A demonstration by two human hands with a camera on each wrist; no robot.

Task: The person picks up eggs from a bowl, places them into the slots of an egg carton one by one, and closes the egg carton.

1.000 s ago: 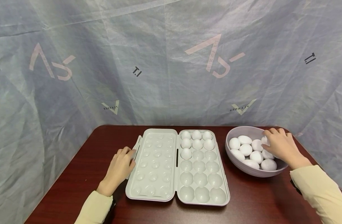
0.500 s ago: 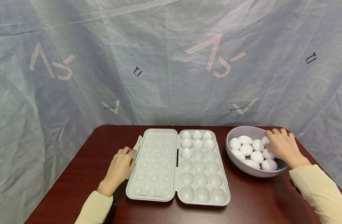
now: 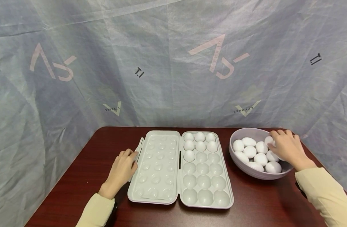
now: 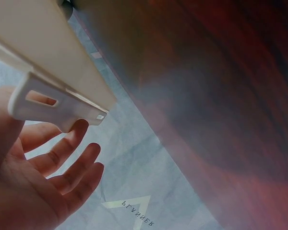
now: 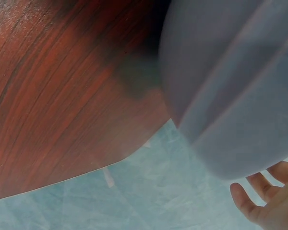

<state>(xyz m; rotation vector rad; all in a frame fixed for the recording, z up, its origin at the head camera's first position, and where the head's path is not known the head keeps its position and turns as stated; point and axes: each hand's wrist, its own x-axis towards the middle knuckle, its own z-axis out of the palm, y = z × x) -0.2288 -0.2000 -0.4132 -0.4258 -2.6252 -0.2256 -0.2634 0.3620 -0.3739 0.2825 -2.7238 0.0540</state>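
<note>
A white plastic egg box (image 3: 206,189) lies unfolded on the table. Its lid half (image 3: 159,170) is on the left, and the cupped half on the right holds several white eggs (image 3: 200,146) in its far rows. My left hand (image 3: 119,171) pinches the clasp flap (image 4: 62,103) on the lid's outer edge between thumb and fingers. To the right stands a pale purple bowl (image 3: 255,173) of white eggs. Over its right side, my right hand (image 3: 288,148) holds an egg (image 3: 269,140) at its fingertips, partly covered by the hand. In the right wrist view, the bowl hides that egg.
The dark red wooden table (image 3: 77,183) ends in front of a grey fabric backdrop (image 3: 167,78) with printed letters. The bowl's tall wall rises between the egg box and my right hand. More eggs (image 3: 249,152) lie close together in the bowl.
The egg at my right fingertips shows a little more and has shifted slightly within the bowl as the hand moved a little. My left hand and the egg box have stayed put.
</note>
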